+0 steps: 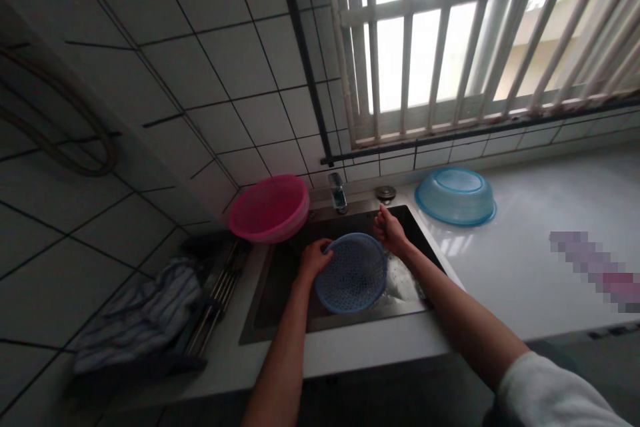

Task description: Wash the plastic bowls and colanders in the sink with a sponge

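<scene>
A round blue plastic colander (pixel 352 273) with a mesh-like wall is held over the steel sink (pixel 280 320), tilted so its inside shows. On its upper left rim my left hand (pixel 316 259) is closed, with the thumb over the edge. My right hand (pixel 390 232) is curled into a fist at the upper right rim, thumb pointing up. Whether its fingers grip the rim or something small is hidden. Wet, shiny metal shows in the sink to the right of the colander. Behind it stands the faucet (pixel 337 192).
A pink basin (pixel 270 208) leans at the sink's back left corner. An upturned clear blue basin (pixel 455 195) rests on the white counter (pixel 520 213) at right. A drain strainer (pixel 385 193) sits behind the sink. A striped cloth (pixel 145 313) lies at left beside a metal rack (pixel 216 303).
</scene>
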{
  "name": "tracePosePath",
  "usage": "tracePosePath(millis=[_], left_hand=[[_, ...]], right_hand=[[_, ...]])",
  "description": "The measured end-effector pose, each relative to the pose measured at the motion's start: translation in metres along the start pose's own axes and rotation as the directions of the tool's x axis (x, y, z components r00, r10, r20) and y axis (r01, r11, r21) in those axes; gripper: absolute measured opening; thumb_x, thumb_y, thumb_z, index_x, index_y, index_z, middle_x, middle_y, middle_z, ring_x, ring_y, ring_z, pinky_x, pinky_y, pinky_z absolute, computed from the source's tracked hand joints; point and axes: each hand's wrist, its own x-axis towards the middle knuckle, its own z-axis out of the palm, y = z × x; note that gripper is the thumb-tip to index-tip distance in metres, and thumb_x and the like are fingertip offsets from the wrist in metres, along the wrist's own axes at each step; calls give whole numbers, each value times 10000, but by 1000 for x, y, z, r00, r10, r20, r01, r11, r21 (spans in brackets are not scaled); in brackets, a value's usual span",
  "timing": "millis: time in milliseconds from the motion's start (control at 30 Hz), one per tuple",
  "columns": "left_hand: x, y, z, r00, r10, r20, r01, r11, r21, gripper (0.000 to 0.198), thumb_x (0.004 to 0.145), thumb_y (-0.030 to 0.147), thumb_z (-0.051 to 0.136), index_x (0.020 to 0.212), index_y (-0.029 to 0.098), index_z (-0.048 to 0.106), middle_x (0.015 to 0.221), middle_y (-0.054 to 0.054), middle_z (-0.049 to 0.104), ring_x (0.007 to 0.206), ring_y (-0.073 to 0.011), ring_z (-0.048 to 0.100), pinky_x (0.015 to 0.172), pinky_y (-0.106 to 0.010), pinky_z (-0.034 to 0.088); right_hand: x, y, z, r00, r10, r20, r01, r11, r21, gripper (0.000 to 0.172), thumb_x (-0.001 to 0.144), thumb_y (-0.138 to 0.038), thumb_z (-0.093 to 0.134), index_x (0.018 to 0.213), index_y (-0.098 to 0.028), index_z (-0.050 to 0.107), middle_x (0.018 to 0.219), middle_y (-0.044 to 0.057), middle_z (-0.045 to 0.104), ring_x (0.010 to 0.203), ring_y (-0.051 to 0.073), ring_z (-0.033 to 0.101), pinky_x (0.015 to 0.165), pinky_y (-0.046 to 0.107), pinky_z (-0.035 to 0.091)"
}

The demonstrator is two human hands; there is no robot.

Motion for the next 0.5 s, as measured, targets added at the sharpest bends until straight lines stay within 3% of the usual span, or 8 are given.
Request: tracePosePath(millis=[167,333,500], left_hand=[[3,4,13,1000,22,3,-22,997,-77,475,786,185,658,1248,217,765,1202,-89,774,1119,-269,719,1078,-409,515],[3,0,15,997,56,52,-49,991,-123,332,798,213,650,1091,226,807,1183,-92,770,1167,-285,694,1105,-429,490],[2,-6,21,971,77,226,-3,950,-313,576,738,218,721,1311,208,667,1328,-90,714,1227,-265,667,1098,-405,495]], right_hand=[[-2,2,7,999,43,18,-42,998,-54,643,869,-675,640,663,-259,194,509,-103,213,398,63,164,351,197,114],[-6,4,15,999,38,22,-37,999,-34,592,889,-612,618,658,-268,195,492,-103,197,391,67,139,348,212,99],[-3,7,9,996,64,59,-58,994,-88,572,882,-646,611,662,-267,245,503,-103,225,405,70,166,361,209,124]])
